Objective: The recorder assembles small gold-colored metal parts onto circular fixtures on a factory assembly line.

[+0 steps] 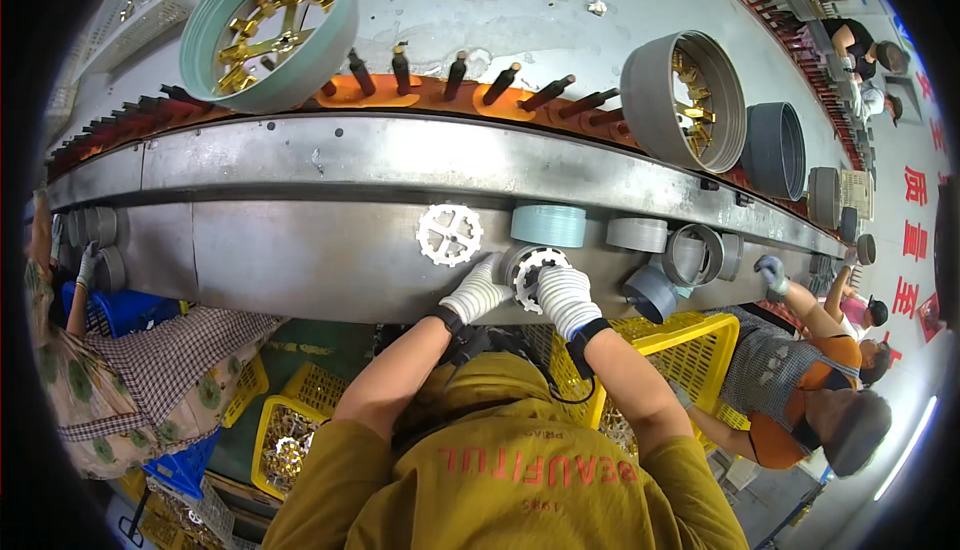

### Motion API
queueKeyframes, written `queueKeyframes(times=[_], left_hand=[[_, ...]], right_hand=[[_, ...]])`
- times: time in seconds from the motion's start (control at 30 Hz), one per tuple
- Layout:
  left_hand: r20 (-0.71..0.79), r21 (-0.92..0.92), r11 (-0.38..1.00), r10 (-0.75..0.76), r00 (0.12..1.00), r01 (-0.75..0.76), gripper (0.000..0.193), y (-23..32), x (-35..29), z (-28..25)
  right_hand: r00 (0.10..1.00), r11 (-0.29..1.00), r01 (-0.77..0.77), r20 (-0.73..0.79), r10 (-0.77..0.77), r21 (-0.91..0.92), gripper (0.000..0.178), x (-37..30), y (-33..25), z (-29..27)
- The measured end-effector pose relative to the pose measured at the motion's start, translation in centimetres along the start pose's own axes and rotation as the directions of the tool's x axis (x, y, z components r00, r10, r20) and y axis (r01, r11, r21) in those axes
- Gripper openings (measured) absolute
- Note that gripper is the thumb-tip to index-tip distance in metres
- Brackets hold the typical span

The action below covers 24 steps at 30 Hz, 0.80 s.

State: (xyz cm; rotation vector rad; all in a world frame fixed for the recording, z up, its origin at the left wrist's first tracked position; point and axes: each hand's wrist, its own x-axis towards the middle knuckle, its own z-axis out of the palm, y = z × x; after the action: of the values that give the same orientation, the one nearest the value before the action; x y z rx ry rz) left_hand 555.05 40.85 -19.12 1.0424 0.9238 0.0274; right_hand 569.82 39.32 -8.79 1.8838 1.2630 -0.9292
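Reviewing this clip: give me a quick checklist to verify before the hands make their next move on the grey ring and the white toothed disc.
1. Left hand gloved and on the grey ring: ok.
2. Right hand on the white toothed disc: ok.
3. Disc seated flat in the ring: cannot tell, the hands cover part of it.
4. Spare white toothed disc lying apart on the steel ledge: ok.
5. Neighbour's gloved hand away from the work: ok.

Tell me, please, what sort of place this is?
Probably a factory assembly line. A long metal conveyor bench carries grey rings and white toothed wheels, pegs stand in a row, and other workers stand beside yellow crates.
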Motion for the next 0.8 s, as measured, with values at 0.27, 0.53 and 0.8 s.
queueKeyframes(times=[0.27,0.53,0.8], left_hand=[[0.084,-0.084,0.985,0.16,0.983,-0.153,0.078,-0.8,1.2,0.9],[-0.081,0.186,0.977,0.121,0.989,-0.104,0.069,-1.2,2.2,2.0],[-0.107,0.316,0.941,0.158,0.982,-0.117,0.069,-3.0,3.3,3.2]], right_hand=[[0.999,0.989,0.015,0.047,-0.022,0.148,0.046,3.1,0.9,1.3],[0.982,0.981,0.035,0.178,-0.07,0.193,0.025,0.9,-0.6,-3.9],[0.984,0.962,0.092,-0.169,-0.049,0.259,0.025,3.9,1.5,3.9]])
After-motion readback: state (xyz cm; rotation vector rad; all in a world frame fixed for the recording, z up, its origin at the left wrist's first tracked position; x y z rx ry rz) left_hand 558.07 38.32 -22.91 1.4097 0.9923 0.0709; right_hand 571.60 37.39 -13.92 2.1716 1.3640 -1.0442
